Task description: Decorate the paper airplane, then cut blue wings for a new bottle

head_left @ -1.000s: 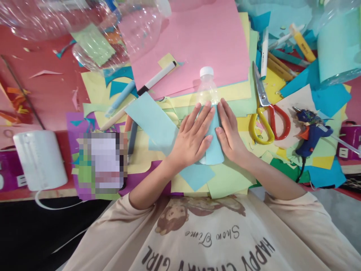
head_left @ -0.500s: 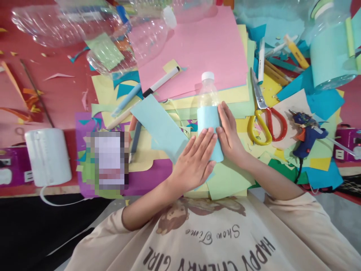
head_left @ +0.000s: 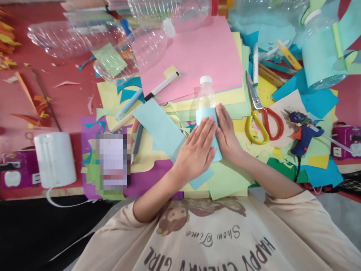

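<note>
A small clear plastic bottle (head_left: 206, 98) with a white cap lies on the papers in front of me, its lower part wrapped in light blue paper. My left hand (head_left: 195, 148) rests on the wrapped part, fingers stretched out flat and close together. Along the bottle's right side lies my right hand (head_left: 228, 133), its fingers extended and touching the blue paper. Part of the wrap is hidden under my left hand. A light blue paper strip (head_left: 159, 126) slants beside the bottle on the left, its lower end near my left hand.
Scissors (head_left: 259, 113) with yellow and red handles and a blue glue gun (head_left: 304, 137) lie to the right. A marker (head_left: 162, 86) rests near pink paper (head_left: 194, 56). Large clear bottles (head_left: 149, 45) lie at the back. A white box-shaped device (head_left: 55, 160) stands left.
My left hand has slid slightly up along the wrapped bottle, its fingers still flat. My right hand stays at the bottle's side. The whole view has shifted a little.
</note>
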A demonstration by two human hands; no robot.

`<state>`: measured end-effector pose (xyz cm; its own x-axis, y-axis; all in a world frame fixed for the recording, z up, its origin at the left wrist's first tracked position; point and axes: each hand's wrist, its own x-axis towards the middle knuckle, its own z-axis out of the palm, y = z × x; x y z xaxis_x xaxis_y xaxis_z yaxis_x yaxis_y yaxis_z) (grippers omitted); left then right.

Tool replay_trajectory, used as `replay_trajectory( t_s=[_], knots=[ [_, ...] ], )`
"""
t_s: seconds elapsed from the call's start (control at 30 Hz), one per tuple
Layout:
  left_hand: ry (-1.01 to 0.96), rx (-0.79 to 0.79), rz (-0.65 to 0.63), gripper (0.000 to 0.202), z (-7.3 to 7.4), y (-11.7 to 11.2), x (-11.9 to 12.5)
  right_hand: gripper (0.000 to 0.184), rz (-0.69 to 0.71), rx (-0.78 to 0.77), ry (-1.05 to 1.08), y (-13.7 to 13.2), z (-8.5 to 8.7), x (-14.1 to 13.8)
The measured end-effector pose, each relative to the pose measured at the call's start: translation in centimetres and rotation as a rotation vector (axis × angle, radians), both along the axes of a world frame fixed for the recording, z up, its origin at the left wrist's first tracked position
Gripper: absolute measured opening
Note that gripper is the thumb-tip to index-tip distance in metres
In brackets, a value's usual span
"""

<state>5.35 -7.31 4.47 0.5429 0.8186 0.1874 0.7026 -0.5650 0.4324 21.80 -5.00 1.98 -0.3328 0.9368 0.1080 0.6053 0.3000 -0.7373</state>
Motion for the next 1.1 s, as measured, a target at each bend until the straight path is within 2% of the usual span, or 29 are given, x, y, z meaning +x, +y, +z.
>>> replay_trajectory(
  t_s=[0.23,0.37,0.43,0.5,0.57,0.67,0.77,0.87,0.97,1.1],
  knots=[
    [0.082,0.029,-0.053,0.065,0.7,-4.7,-0.7,0.058,-0.033,-0.02,0.014,0.0,0.3,-0.2],
    [0.038,-0.083,-0.112,0.064,0.9,-5.7,-1.5,0.056,-0.066,-0.082,0.021,-0.1,1.3,0.0],
    [-0.028,-0.174,-0.136,0.063,0.7,-5.7,-2.0,0.061,-0.061,-0.154,0.029,-0.5,2.0,0.2],
    [-0.131,-0.258,-0.151,0.061,0.4,-5.5,-2.3,0.073,-0.04,-0.212,0.029,-1.0,2.6,0.5],
    [-0.278,-0.313,-0.156,0.059,0.0,-5.4,-2.5,0.084,-0.033,-0.224,0.016,-1.5,3.2,0.8],
    [-0.514,-0.361,-0.127,0.056,-0.6,-5.5,-2.5,0.088,-0.025,-0.206,-0.013,-2.3,3.9,1.0],
    [-0.678,-0.442,0.058,0.054,-1.1,-5.7,-3.0,0.09,0.003,-0.22,-0.049,-2.9,4.3,0.9],
    [-0.796,-0.424,0.393,0.046,-1.3,-5.5,-4.1,0.082,0.016,-0.283,-0.058,-3.5,4.4,0.8],
    [-0.858,-0.35,0.682,0.034,-1.3,-4.7,-5.7,0.065,0.05,-0.353,-0.004,-4.1,3.9,0.8],
    [-0.993,-0.453,0.805,0.029,-1.0,-3.7,-7.2,0.052,0.054,-0.333,0.063,-4.9,3.2,1.1]
  ],
)
